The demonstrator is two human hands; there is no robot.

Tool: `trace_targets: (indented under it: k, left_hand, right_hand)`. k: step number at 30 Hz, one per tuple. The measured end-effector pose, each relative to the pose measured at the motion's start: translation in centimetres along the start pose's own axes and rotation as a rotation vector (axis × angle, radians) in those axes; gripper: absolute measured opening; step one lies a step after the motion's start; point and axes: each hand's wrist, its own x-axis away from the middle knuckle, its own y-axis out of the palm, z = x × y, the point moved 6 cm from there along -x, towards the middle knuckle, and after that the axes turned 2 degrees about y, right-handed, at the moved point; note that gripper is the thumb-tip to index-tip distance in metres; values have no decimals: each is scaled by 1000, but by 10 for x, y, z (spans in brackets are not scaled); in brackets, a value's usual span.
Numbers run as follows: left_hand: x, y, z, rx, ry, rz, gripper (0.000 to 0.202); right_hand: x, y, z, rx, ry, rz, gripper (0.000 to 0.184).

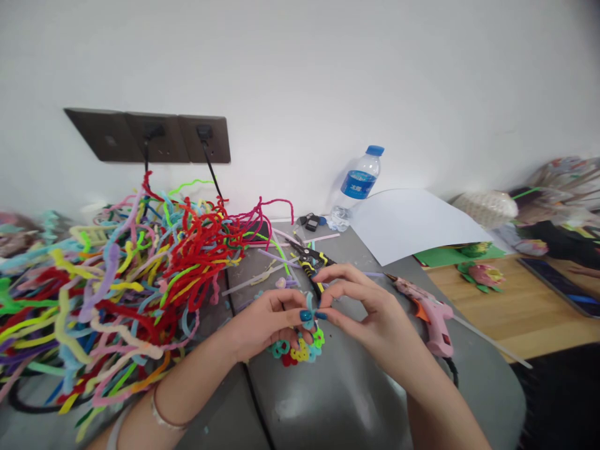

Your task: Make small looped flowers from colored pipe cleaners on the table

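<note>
Above grey tabletop (347, 390), mid-frame, my left hand (274, 317) and right hand (365, 299) pinch closed on one pale-blue loop (310, 302), apparently steadying it.

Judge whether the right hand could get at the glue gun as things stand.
Probably yes: the glue gun lies beside the right hand, with nothing visible between them. The hand would likely need to release the light blue piece first.

Grey desk (347, 406): left side covered by heaped multicoloured fuzzy stems (199, 262); pliers (307, 255) placed near centre, plastic bottle (359, 183) set at rear, pink glue gun (438, 322) laid at right.
</note>
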Motion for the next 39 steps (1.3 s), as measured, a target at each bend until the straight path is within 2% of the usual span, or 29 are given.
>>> trace_targets:
  k: [4,7,10,14,16,18,25,32,39]
  left_hand:
    - [-2,0,10,20,115,23,40]
    - [-2,-1,12,2,132,43,38]
    - [-2,-2,2,-47,34,24,41]
    - [3,4,-13,-141,-142,-118,51]
    - [5,6,-15,-136,-179,-172,49]
    - [6,8,-14,-96,-181,-176,42]
    - [2,9,-9,-151,-68,-95,37]
    - [0,15,-7,-132,142,-13,41]
    - [-2,18,-22,-154,125,-25,44]
  right_hand:
    - [-1,-4,-1,-15,22,35,12]
    - [-1,-5,-2,-11,43,28,13]
    - [0,-3,-2,-13,23,3,11]
    - [2,4,-1,11,-39,-80,11]
    - [3,6,-2,27,-59,-119,12]
    - [4,6,-4,46,-66,-135,12]
    - [6,1,-3,94,-50,-108,14]
    - [19,-2,17,156,118,-120,12]
    - [32,-6,31,131,200,-137,15]
